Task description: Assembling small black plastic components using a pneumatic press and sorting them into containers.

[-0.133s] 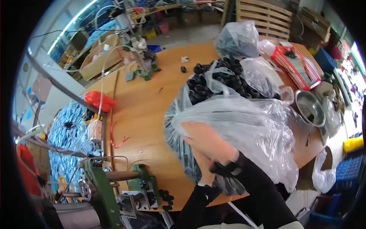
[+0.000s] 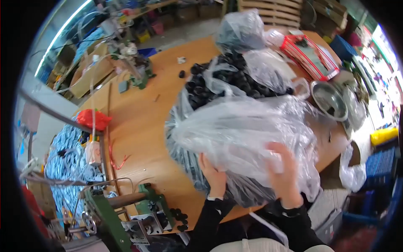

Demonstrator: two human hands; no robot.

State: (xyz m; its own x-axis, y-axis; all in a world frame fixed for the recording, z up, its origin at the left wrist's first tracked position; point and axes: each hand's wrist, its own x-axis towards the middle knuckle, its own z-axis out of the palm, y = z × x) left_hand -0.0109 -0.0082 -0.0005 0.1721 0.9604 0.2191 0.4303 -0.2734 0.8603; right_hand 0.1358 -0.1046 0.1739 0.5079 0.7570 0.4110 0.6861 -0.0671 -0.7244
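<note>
A large clear plastic bag (image 2: 247, 126) lies bunched over the near right of the wooden table. Behind it, small black rounded pieces (image 2: 241, 77) spill in a heap from loose plastic; their exact kind I cannot make out. Low on the bag's near left side, my left hand (image 2: 213, 175) rests against the film, fingers stretched upward. My right hand (image 2: 286, 174) is over the bag's near right part, smeared by motion, thumb and fingers apart. Neither hand visibly grips anything.
A green bench machine (image 2: 153, 206) stands at the table's near left edge, with another machine (image 2: 140, 71) farther back. At the right are a steel bowl (image 2: 329, 101) and a red basket (image 2: 310, 56). A filled clear bag (image 2: 240, 31) stands behind the heap.
My hands, which were together with the right crossing over the left, have come apart. The right moved right and the left sits lower on the bag's side. The whole view has shifted slightly.
</note>
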